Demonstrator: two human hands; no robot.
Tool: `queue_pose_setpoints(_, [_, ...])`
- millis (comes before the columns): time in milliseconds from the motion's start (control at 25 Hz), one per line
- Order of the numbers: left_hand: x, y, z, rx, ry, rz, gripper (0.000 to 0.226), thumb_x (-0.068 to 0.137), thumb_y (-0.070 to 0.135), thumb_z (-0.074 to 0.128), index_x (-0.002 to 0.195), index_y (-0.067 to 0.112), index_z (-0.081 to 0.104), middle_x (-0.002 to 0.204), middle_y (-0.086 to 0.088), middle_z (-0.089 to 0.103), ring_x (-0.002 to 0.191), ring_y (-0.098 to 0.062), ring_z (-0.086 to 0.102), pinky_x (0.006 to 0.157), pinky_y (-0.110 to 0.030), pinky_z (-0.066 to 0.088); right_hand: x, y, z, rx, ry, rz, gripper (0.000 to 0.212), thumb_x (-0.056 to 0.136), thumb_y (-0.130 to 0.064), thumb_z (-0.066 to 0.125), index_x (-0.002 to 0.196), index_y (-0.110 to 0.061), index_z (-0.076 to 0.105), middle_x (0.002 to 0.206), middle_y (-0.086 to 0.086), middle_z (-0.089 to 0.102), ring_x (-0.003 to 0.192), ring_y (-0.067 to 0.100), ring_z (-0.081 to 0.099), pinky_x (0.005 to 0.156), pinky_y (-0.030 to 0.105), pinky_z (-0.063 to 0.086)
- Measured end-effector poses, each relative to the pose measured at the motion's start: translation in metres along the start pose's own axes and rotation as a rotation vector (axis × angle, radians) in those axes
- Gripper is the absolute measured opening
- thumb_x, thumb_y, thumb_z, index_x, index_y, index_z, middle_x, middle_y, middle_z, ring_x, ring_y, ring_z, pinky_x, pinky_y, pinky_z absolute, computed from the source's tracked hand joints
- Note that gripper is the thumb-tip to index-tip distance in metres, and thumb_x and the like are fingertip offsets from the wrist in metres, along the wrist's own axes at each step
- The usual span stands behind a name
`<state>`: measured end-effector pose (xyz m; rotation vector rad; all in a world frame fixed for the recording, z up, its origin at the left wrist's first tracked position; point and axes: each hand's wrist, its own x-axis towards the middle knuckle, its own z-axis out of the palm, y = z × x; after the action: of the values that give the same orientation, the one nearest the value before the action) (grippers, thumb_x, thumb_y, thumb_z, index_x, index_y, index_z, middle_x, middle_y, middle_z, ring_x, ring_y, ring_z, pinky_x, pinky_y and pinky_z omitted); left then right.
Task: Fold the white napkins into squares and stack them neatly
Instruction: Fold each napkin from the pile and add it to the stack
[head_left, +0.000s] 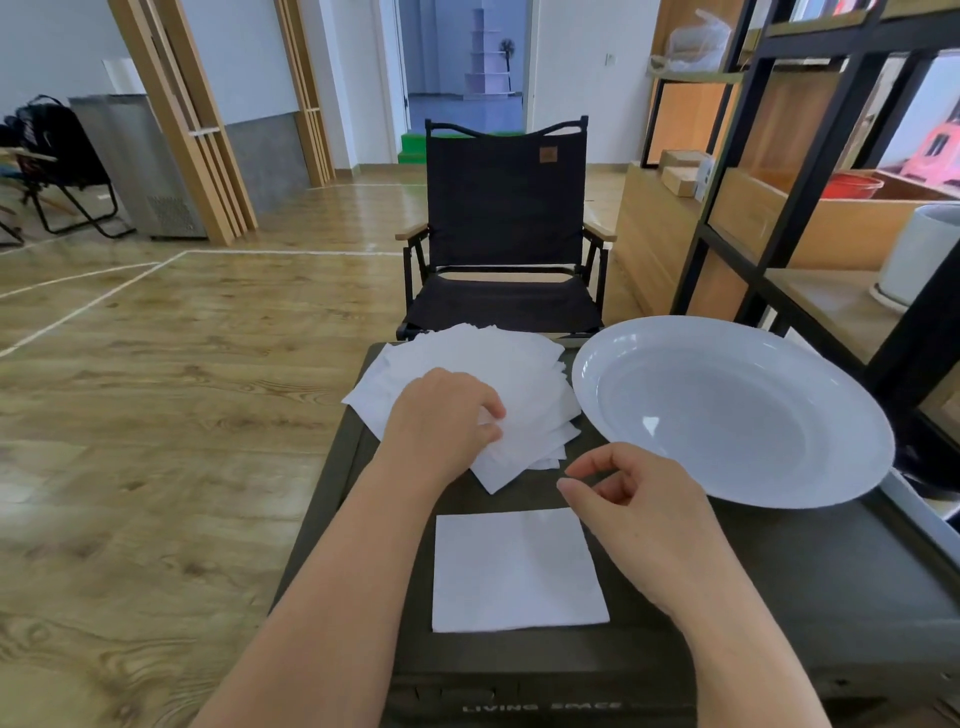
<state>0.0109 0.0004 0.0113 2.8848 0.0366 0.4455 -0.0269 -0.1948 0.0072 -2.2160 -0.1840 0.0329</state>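
Napkins (467, 374), white and unfolded, are heaped in a loose, fanned pile at the far left of the dark counter (779, 587), with their corners splayed out in several directions and one corner hanging past the counter's left edge. The left hand (441, 415) is laid on top of this pile, and its fingers (491, 415) are curled and appear to be pinching the edge of an upper sheet against the thumb, though the exact contact is partly hidden by the hand itself. A single folded napkin (517, 569) is seen lying flat as a neat square on the near middle of the counter, apart from the pile and clear of both hands. The right hand (639, 514) is held just above the counter, beside the far right corner of that square; its thumb and forefinger are brought close together with a small gap between them, the other fingers are loosely curled, and nothing is held. A large white plate (857, 452) is set at the far right of the counter, near the pile but not touching it, and its bowl is bare. Beyond the counter a black folding chair (504, 208) is placed facing it on the wooden floor (182, 338), and a black-framed shelf unit (810, 156) is stood to the right.
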Motion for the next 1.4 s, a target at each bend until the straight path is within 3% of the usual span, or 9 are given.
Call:
queue_pose_setpoints(360, [-0.005,-0.001,0.007,-0.1,0.108,-0.006,0.016,0.091,0.035,0.059,0.099,0.024,0.067,0.104,0.007,0.068,0.095,-0.009,0.054,0.079,-0.016,0.032,0.001,0.002,-0.001,0.048,-0.016,-0.021,0.006,0.085,-0.041,0.064,0.085,-0.038,0.059,0.079,-0.019,0.062,0.073,-0.002,0.059,0.055,0.007,0.035])
queue_pose_setpoints(520, [-0.007,0.023,0.015,-0.085,0.142,-0.031,0.038,0.083,0.051,0.062,0.109,0.024,0.054,0.101,0.007,0.062,0.09,-0.011,0.051,0.074,-0.022,0.041,0.002,0.001,0.001,0.047,0.0,-0.016,0.008,0.086,-0.041,0.063,0.081,-0.039,0.057,0.076,-0.02,0.062,0.07,-0.003,0.058,0.053,0.005,0.033])
queue_pose_setpoints(720, [-0.001,0.043,0.023,0.114,0.098,-0.038,0.019,0.094,0.035,0.051,0.101,0.018,0.056,0.093,0.0,0.063,0.078,-0.014,0.051,0.068,-0.025,0.044,0.001,0.0,0.002,0.057,0.01,-0.012,0.009,0.085,-0.042,0.063,0.078,-0.039,0.058,0.072,-0.02,0.062,0.067,-0.008,0.058,0.05,0.004,0.032])
queue_pose_setpoints(840, [0.0,0.039,0.023,0.132,0.112,-0.048,0.021,0.099,0.028,0.043,0.096,0.017,0.06,0.088,-0.001,0.066,0.074,-0.012,0.055,0.067,-0.022,0.047,0.001,0.0,0.002,0.051,0.011,-0.016,0.01,0.086,-0.042,0.062,0.078,-0.039,0.057,0.073,-0.021,0.061,0.067,-0.005,0.058,0.051,0.004,0.031])
queue_pose_setpoints(1040, [-0.006,0.034,0.006,-0.036,0.256,-0.084,0.029,0.099,0.023,0.044,0.094,0.016,0.071,0.09,0.0,0.07,0.083,-0.014,0.06,0.07,-0.02,0.041,-0.001,-0.002,0.001,0.091,0.029,-0.03,0.01,0.087,-0.04,0.061,0.078,-0.038,0.057,0.073,-0.018,0.063,0.069,-0.002,0.059,0.055,0.007,0.037])
queue_pose_setpoints(1160, [-0.021,0.019,-0.029,-0.19,0.507,-0.056,0.013,0.093,0.016,0.057,0.09,0.015,0.07,0.09,0.005,0.069,0.083,-0.012,0.055,0.066,-0.016,0.032,0.0,-0.006,-0.002,0.197,0.14,-0.105,0.009,0.087,-0.035,0.061,0.08,-0.04,0.059,0.077,-0.022,0.066,0.076,-0.006,0.061,0.055,0.006,0.046])
queue_pose_setpoints(1240, [-0.04,0.008,-0.054,-0.275,0.522,-0.024,0.008,0.093,0.021,0.059,0.093,0.022,0.067,0.091,0.013,0.065,0.083,-0.005,0.05,0.065,-0.012,0.035,0.0,-0.012,-0.002,0.284,0.198,-0.217,0.018,0.086,-0.03,0.065,0.09,-0.045,0.057,0.092,-0.037,0.059,0.089,-0.016,0.055,0.059,-0.002,0.042])
queue_pose_setpoints(1320, [-0.067,0.005,-0.072,-0.307,0.369,0.044,0.007,0.093,0.035,0.056,0.091,0.034,0.063,0.092,0.018,0.065,0.083,-0.003,0.054,0.071,-0.011,0.04,-0.002,-0.019,0.001,0.303,0.161,-0.316,0.052,0.08,-0.029,0.072,0.114,-0.057,0.044,0.109,-0.049,0.045,0.106,-0.023,0.042,0.063,-0.003,0.039])
queue_pose_setpoints(1400, [-0.091,0.005,-0.083,-0.279,0.19,0.1,0.014,0.091,0.053,0.05,0.091,0.043,0.059,0.09,0.022,0.065,0.079,-0.006,0.059,0.067,-0.019,0.048,-0.005,-0.023,0.004,0.219,0.098,-0.383,0.077,0.075,-0.035,0.076,0.128,-0.063,0.029,0.124,-0.052,0.028,0.118,-0.025,0.026,0.079,0.003,0.031])
